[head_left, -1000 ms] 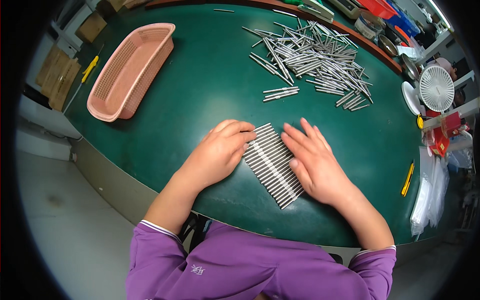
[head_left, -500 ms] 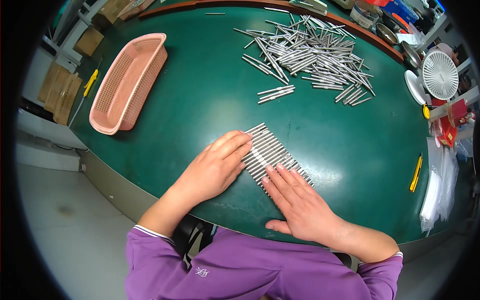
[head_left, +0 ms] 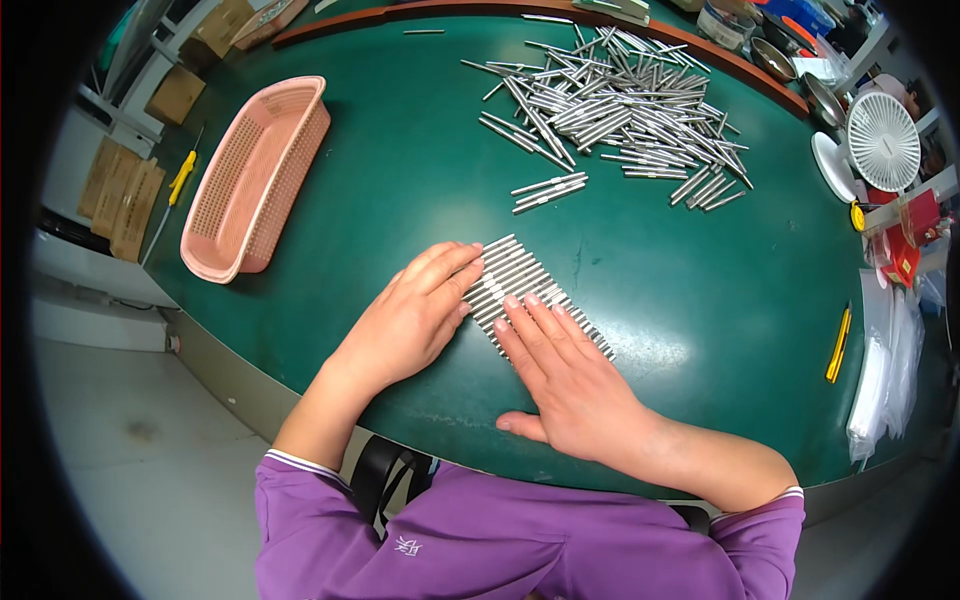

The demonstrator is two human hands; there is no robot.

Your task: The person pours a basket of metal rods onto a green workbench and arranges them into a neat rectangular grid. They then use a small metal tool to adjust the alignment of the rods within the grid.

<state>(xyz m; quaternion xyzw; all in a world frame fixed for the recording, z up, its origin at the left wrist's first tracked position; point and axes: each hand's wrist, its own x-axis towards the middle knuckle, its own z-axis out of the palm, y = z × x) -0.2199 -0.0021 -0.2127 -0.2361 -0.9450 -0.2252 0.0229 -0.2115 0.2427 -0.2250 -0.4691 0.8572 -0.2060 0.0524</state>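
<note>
Several slim metal pins lie side by side in a flat row (head_left: 517, 268) on the green table, slanting from far left to near right. My left hand (head_left: 408, 312) rests along the row's left side, fingers outstretched and fingertips touching the pin ends. Flat over the near right part of the row lies my right hand (head_left: 578, 385), its fingers extended and its thumb spread to the side. It covers some of the pins. Beyond the row, a small group of loose pins (head_left: 549, 192) lies apart from a large, jumbled heap of the same pins (head_left: 630, 105).
A pink perforated plastic basket (head_left: 287, 186) stands at the left, beside a yellow-handled screwdriver (head_left: 182, 178). On the right are a yellow cutter knife (head_left: 838, 345), clear plastic bags (head_left: 884, 365) and a white fan (head_left: 882, 142). A brown raised edging (head_left: 440, 10) borders the table's far side.
Both hands and the row of pins have shifted a little to the left and away from me. The view has also tilted slightly. The heap and the basket lie as before.
</note>
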